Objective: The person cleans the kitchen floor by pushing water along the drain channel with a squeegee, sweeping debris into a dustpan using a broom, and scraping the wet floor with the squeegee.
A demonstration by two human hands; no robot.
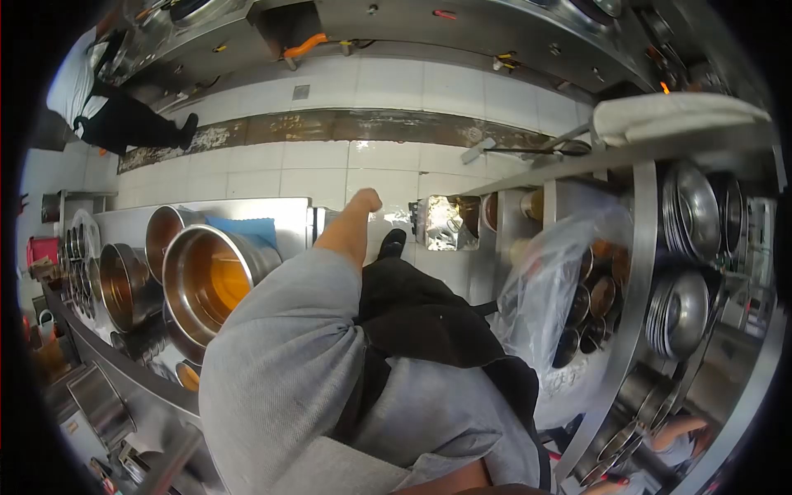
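Large round steel pot (216, 280): silvery wall, amber-orange liquid inside. Just behind the pot, a flat cloth (246, 228), plain blue. Right of the pot, a sleeve (280, 363) in plain grey, with a black apron (429, 326) beside it. Beyond the pot, floor tiles (371, 173) white, crossed by a rusty brown drain strip (330, 128). Far right of the pot, stacked steel bowls (689, 214), shiny grey.

grey short-sleeved shirt (280, 371) | black apron (429, 322) | black shoe (392, 243)

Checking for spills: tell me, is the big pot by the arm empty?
No. The pot holds orange-brown liquid, visible through its open mouth.
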